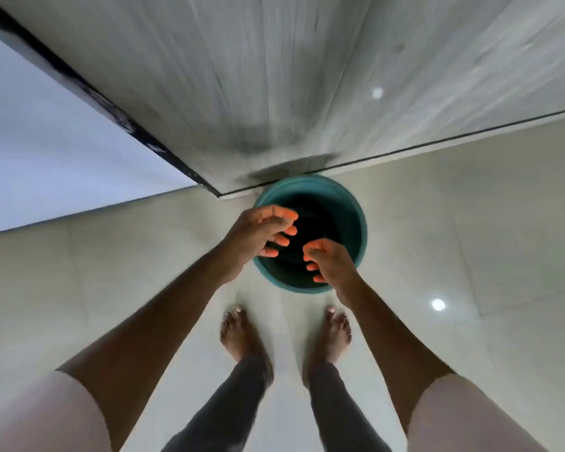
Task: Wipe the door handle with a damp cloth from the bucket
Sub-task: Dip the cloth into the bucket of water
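A teal bucket (349,207) stands on the floor against the foot of a pale grey door (274,76). Its inside is dark, and no cloth shows in it. My left hand (258,233) hovers over the bucket's left rim with the fingers curled and apart, holding nothing. My right hand (331,261) hangs over the bucket's near right side, fingers also spread and empty. The door handle is out of view. The picture is blurred by motion.
My bare feet (238,331) stand on glossy cream floor tiles (470,239) just short of the bucket. A dark door frame edge (88,89) runs diagonally at the left, with a white wall (46,158) beside it.
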